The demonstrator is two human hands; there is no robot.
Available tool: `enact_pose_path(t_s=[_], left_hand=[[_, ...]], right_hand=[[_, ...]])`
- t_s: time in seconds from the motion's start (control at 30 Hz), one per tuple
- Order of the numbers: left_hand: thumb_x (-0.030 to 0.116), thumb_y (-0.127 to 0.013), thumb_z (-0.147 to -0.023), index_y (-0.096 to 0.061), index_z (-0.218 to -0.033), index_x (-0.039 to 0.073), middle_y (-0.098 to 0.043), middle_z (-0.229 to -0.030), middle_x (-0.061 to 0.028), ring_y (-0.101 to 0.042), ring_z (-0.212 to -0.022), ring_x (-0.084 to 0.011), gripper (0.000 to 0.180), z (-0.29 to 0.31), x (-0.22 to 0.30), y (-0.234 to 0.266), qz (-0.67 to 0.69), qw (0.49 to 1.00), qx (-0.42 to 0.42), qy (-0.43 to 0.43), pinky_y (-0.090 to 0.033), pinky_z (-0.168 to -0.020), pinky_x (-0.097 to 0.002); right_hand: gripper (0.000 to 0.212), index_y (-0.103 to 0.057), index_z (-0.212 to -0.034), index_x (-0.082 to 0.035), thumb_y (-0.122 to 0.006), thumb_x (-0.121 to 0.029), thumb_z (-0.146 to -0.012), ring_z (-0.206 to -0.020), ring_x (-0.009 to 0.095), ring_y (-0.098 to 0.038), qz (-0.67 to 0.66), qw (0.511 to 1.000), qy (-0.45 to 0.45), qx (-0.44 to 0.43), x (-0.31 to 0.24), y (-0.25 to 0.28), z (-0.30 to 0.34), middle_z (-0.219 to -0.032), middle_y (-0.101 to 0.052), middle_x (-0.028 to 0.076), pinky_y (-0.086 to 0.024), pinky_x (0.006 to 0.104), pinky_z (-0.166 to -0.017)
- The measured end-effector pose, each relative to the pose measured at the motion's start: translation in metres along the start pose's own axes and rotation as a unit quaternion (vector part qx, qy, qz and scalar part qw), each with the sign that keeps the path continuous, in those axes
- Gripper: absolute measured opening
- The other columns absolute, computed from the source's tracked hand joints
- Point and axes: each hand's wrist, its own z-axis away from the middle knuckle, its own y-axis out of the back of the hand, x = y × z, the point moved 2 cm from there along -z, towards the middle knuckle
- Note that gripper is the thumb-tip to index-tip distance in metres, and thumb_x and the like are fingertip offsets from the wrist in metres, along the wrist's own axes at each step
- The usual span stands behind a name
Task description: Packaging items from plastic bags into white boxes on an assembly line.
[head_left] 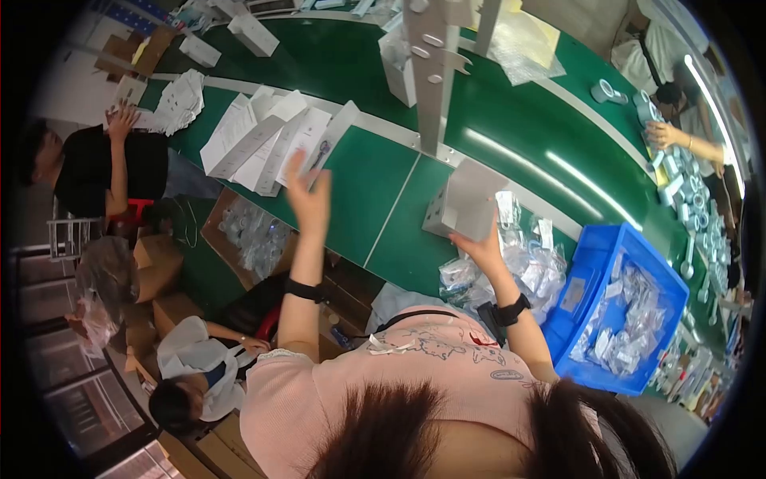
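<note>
Right of the frame's centre, a box (467, 201) is sitting against the right hand (483, 249) over the counter (361, 203), with plastic bags (544, 275) lying at its lower right. Farther right, a bin (592, 257) is holding more bags. Papers (231, 132) are lying at upper left, a carton (214, 231) sitting below them.

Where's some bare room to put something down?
On the green table, between the white cartons and the white box in the right hand. Beyond the pale rail, the green strip right of the metal post looks bare too. It's crowded right of the box: clear bags, blue bin.
</note>
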Motion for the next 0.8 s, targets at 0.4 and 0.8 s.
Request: enact_pose_path(t_s=[0.4,0.8], left_hand=[[0.031,-0.066,-0.071,-0.037,-0.126,0.007,-0.037,-0.129,-0.0139,-0.033,-0.12,-0.026,0.066,-0.294,-0.074,0.192,-0.386,0.881,-0.142,0.232,-0.028,-0.096,-0.0407],[0.05,-0.066,-0.067,-0.018,-0.137,0.013,-0.024,-0.139,-0.0134,-0.016,-0.129,-0.0294,0.093,-0.32,-0.156,0.2,-0.268,0.752,-0.409,0.442,-0.012,-0.099,-0.0518]], right_hand=[[0.091,-0.023,-0.127,0.001,-0.077,-0.014,-0.056,-0.105,0.03,-0.049,0.147,0.988,-0.012,-0.039,-0.013,-0.019,-0.012,-0.112,-0.048,0.016,-0.039,0.0344,-0.089],[0.096,-0.02,-0.131,0.002,-0.078,-0.015,-0.056,-0.104,0.023,-0.048,0.117,0.985,-0.113,-0.058,-0.002,-0.017,-0.023,-0.115,-0.048,0.013,-0.036,0.0336,-0.091]])
